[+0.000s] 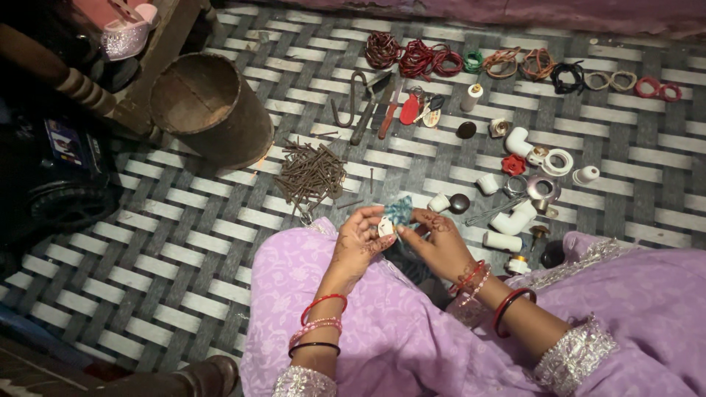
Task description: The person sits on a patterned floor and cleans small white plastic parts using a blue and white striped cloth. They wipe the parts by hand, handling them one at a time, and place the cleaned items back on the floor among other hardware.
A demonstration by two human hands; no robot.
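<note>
Hands raised over lap, left hand (358,237) fingers pinching small white piece (387,226), right hand (440,241) fingers gripping teal cloth (399,211).

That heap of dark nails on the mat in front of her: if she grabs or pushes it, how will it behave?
The pile of nails lies loose and crisscrossed, so a push would probably scatter it rather than slide it whole. Each nail looks stiff and rusty, likely rough, not slippery. A handful would probably feel heavy for its size, and strays could catch in the woven mat.

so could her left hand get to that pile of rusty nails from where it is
Probably yes: the left hand sits just below the nail pile with only bare mat between, though its fingers are busy with a small white and blue item.
</note>
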